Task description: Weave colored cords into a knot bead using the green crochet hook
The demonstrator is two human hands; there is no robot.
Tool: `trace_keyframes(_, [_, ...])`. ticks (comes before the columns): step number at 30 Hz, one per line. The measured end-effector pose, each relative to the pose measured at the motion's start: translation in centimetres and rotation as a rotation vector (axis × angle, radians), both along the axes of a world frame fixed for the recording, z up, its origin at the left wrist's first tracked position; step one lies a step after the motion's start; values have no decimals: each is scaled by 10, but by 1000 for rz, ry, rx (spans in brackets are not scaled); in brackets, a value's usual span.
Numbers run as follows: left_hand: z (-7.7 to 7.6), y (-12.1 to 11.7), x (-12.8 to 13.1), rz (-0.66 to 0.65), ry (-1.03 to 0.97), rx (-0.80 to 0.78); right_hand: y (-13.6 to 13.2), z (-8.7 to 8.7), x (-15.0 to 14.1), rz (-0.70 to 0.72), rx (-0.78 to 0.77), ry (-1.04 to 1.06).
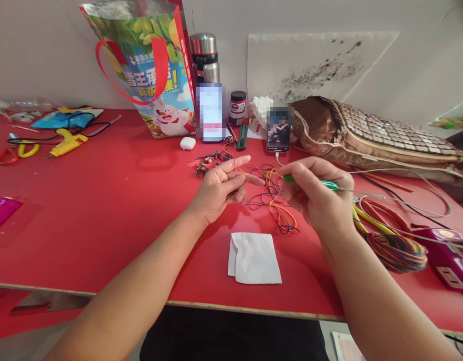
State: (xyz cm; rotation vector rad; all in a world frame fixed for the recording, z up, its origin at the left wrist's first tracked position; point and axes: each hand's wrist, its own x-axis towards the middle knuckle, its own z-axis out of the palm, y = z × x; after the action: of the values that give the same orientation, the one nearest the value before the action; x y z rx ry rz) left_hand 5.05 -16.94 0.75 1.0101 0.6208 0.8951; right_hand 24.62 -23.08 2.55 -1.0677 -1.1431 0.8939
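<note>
My left hand (225,188) is over the middle of the red table, with thin multicoloured cord looped about its fingers. Two fingers stretch out while the thumb pinches the cord against the others. To its right, my right hand (319,195) is closed round a green-handled pen-like tool (329,185) with a grey wire running from its back end. Its thin tip points left at the cord near my left fingers. A tangle of orange, purple and dark cord (282,213) lies between and below the hands. Behind my left hand are small knotted cord balls (208,160).
A folded white tissue (256,258) lies in front. Farther back stand a shopping bag (152,75), a steel flask (205,55), two phones (210,115) and a dark jar (238,108). Right are a brown bag (389,130), a cord bundle (399,250) and a purple power strip (447,255); left, a yellow glue gun (67,143).
</note>
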Motion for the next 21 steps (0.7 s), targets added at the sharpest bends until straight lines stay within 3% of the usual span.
trace_keyframes(11, [-3,5,-3,-41,53,33,12,-7,7,159,-38,3])
trace_keyframes(21, [1,4,-1,-11,108,49,12,-9,8,107,23,-110])
